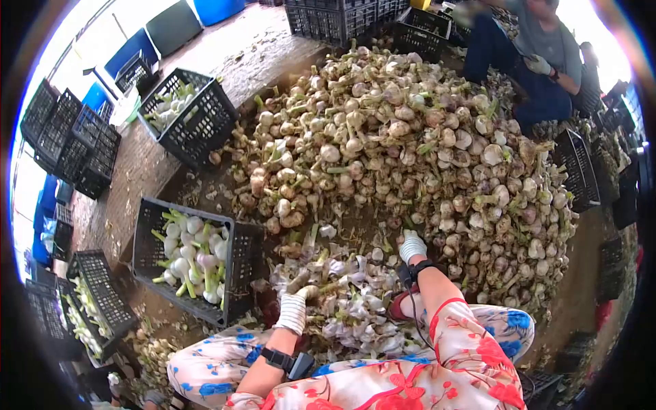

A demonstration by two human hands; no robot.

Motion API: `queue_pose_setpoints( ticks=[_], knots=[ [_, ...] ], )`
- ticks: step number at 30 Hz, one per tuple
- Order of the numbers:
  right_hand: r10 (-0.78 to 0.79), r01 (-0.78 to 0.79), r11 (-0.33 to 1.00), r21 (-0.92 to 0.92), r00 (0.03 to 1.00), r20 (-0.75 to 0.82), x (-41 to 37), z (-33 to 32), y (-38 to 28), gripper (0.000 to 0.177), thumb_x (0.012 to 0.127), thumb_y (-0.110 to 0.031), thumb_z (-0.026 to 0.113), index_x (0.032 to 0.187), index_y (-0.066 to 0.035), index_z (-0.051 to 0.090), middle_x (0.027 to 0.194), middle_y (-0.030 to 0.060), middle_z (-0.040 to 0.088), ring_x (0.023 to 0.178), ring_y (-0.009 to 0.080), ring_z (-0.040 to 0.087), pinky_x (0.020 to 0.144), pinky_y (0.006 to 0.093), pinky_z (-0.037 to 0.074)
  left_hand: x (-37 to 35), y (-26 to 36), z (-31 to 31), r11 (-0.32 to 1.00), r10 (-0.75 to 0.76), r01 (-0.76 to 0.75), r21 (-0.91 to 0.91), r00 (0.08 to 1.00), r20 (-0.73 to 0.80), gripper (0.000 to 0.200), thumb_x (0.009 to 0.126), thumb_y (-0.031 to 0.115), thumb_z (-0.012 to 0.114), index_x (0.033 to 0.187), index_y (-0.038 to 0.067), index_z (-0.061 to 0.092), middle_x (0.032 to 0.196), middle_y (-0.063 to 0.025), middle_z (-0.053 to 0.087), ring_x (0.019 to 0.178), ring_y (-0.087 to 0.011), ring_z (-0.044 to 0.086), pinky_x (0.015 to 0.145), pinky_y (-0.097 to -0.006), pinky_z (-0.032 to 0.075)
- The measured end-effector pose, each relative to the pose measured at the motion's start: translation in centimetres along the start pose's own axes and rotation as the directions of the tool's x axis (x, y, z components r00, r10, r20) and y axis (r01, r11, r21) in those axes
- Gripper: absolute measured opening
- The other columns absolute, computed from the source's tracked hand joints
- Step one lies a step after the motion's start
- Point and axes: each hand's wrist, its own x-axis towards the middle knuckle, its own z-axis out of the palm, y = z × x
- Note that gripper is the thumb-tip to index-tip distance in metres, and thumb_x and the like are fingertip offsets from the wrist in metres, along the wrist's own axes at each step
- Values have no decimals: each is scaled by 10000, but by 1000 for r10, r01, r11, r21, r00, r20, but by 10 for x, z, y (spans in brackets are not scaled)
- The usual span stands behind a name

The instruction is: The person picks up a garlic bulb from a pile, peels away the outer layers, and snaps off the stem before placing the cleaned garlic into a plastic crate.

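Note:
My left hand (294, 305), in a striped glove, is low over a heap of loose garlic skins (348, 294) in front of my lap. Its fingers are bent and too blurred to tell what, if anything, they hold. At the near edge of a big pile of unpeeled garlic (383, 130) is my right hand (411, 247), also gloved; its fingertips are hard to make out against the bulbs. Beside my left hand, a black crate (152, 239) holds cleaned white garlic bulbs (195, 256) with green stems.
Another black crate (198, 123) with garlic stands at the upper left, and a third (102, 287) at the lower left. Stacked crates (75, 137) are farther left, more (328, 24) behind the pile. A seated person (557, 55) with gloved hands is at the upper right.

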Motion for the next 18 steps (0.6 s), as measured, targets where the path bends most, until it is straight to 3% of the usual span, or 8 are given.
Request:
queue_pose_setpoints(
  ticks=[5,7,8,9,11,15,16,18],
  knots=[
    [72,-17,912,410,990,-119,12,36,4,432,737,-369,585,1031,-56,543,1020,179,584,956,325,558,805,396,443,3,-3,7,999,-32,32,17,999,29,377,738,16,611,1103,20,516,776,-77,601,610,-170,577,525,-308,504],
    [-223,218,825,521,973,-54,16,47,-12,460,722,-338,623,1068,-43,549,1007,173,606,929,300,581,788,340,456,-1,4,19,995,12,-13,98,1000,9,379,740,10,614,1106,44,521,809,-63,602,633,-146,577,552,-285,505],
    [-410,299,379,875,903,-131,12,61,-31,372,739,-295,637,1021,-61,575,920,106,632,807,223,602,704,318,478,-6,8,30,993,73,-77,94,996,41,374,752,2,601,1114,51,520,836,-58,602,666,-137,577,580,-273,502],
    [-480,-115,119,986,863,159,-34,26,-58,283,764,-281,641,967,-89,595,841,45,622,695,156,574,632,276,470,-11,11,39,986,135,-140,87,988,70,370,764,-6,589,1122,58,519,863,-54,601,699,-129,577,607,-262,500],
    [-735,-348,50,936,621,271,-98,-19,-94,272,788,-327,625,933,-98,602,801,27,608,663,143,567,563,296,468,7,-6,37,940,289,-305,155,950,118,359,787,-3,567,1135,65,513,881,-49,598,729,-121,574,631,-256,496],
    [-631,199,69,978,768,-112,-176,-40,-132,322,852,-389,541,955,-92,613,728,-18,582,630,100,535,512,291,425,-3,12,36,783,613,-618,68,785,88,308,846,47,520,1153,70,498,890,-39,592,765,-112,568,674,-268,498],
    [-644,13,223,975,753,138,-211,-90,-118,329,854,-382,547,942,-72,619,711,-18,570,648,79,496,548,266,409,-39,35,49,888,453,-434,-151,881,132,283,865,105,513,1144,58,500,895,-38,590,764,-110,566,698,-263,495],
    [-683,421,235,876,713,-160,-206,-86,-119,364,849,-376,554,966,-37,612,743,6,599,650,87,512,590,246,430,-59,44,46,879,477,-473,-64,862,172,307,882,231,511,1124,42,508,855,-10,583,737,-84,534,687,-236,465]
  ],
)
